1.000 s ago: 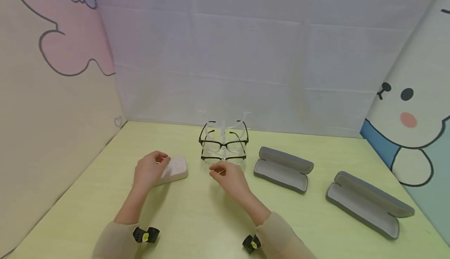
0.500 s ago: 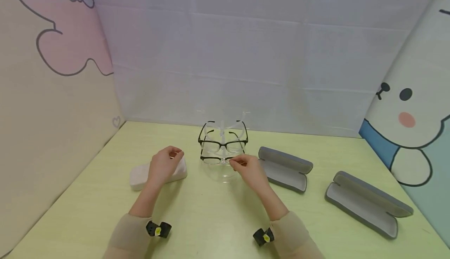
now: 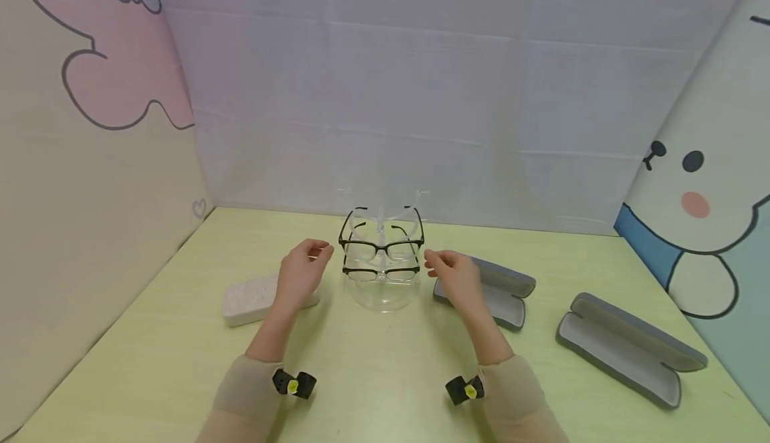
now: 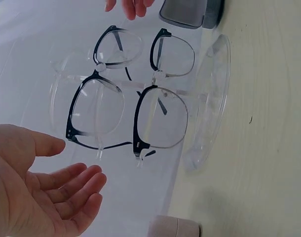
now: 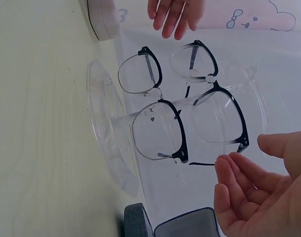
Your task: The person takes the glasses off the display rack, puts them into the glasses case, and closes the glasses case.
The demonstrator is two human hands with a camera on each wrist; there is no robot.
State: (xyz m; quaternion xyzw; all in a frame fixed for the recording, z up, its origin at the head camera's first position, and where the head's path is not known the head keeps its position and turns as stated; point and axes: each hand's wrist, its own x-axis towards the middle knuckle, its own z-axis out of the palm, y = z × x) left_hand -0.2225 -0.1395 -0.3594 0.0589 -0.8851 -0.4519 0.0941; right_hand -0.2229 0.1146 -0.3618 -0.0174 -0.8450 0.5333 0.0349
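Two pairs of black-rimmed glasses sit one above the other on a clear display stand [image 3: 385,307]. To the left of the upper glasses [image 3: 381,248] is my left hand [image 3: 298,274], its thumb and fingers apart. My right hand [image 3: 460,284] is on the opposite side in a similar pose. Both wrist views show empty fingers: the left thumb tip [image 4: 57,146] lies right by one corner of the upper frame, and the right fingertips [image 5: 224,163] are close to the other corner and temple. The lower glasses [image 3: 402,270] rest beneath, below the level of both hands.
A pale speckled glasses case [image 3: 248,301], closed, lies left of the stand, partly behind my left forearm. On the right are two grey glasses cases with raised lids, the nearer-to-stand case [image 3: 510,307] partly covered by my right hand and the farther case [image 3: 619,356].
My left hand has moved right and forward from over the pale case. My right hand has moved right and forward from in front of the lower glasses. Both pairs of glasses stay put.
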